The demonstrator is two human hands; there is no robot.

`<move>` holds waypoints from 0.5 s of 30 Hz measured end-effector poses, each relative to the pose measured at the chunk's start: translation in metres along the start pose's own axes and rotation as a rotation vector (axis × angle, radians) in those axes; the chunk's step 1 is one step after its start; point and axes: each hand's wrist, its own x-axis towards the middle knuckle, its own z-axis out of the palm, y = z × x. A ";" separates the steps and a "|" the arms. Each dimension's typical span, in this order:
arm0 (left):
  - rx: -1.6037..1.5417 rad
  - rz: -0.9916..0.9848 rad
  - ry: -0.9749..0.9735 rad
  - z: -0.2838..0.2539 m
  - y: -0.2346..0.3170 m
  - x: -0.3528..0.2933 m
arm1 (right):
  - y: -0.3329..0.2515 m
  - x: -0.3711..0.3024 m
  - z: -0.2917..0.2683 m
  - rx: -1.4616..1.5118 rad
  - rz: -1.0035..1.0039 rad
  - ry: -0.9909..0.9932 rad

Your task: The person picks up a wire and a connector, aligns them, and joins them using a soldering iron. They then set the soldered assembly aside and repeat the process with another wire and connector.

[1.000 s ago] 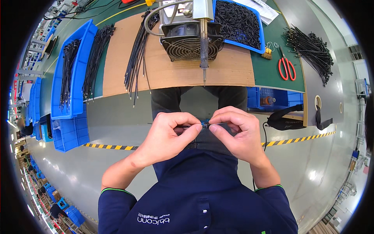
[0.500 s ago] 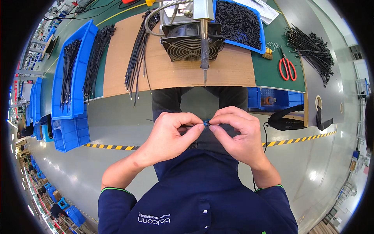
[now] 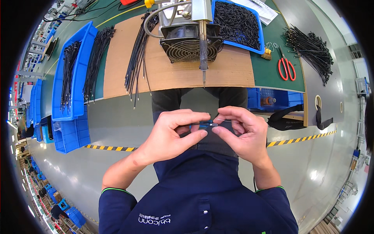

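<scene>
Above my lap, just short of the table edge, a thin black cable (image 3: 198, 124) runs out of my left hand (image 3: 171, 130), whose folded fingers hold it while thumb and forefinger stand apart. At its tip sits a small dark end piece with a light band (image 3: 214, 124), between the thumb and fingertips of my right hand (image 3: 245, 134). A thin silvery wire (image 3: 226, 120) lies across the right fingers. Straight ahead, the pointed tip of an upright soldering iron (image 3: 204, 76) hangs over the cardboard's front edge. The parts inside my curled fingers are hidden.
A black fan (image 3: 191, 48) stands behind the iron on the cardboard (image 3: 237, 72). Black cable bundles lie left (image 3: 138, 54) and right (image 3: 309, 52). A blue tray (image 3: 261, 35) holds small black parts; another blue tray (image 3: 76, 78) holds cables. Red-handled scissors (image 3: 287, 70) lie on the right.
My right hand has shifted slightly right and its fingers have spread. The left thumb and forefinger have parted, showing the cable and its end piece.
</scene>
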 end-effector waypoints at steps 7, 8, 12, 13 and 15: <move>0.670 0.410 0.144 0.003 -0.006 0.007 | 0.002 0.000 0.007 0.035 -0.059 0.105; 0.746 0.437 0.153 0.002 -0.006 0.008 | 0.003 0.000 0.007 0.029 -0.063 0.122; 0.737 0.457 0.180 0.004 -0.003 0.011 | 0.006 0.003 0.009 0.030 -0.066 0.148; 0.729 0.439 0.169 0.004 -0.001 0.011 | 0.007 0.004 0.010 0.040 -0.063 0.151; 0.720 0.422 0.157 0.004 0.001 0.011 | 0.008 0.005 0.010 0.049 -0.060 0.154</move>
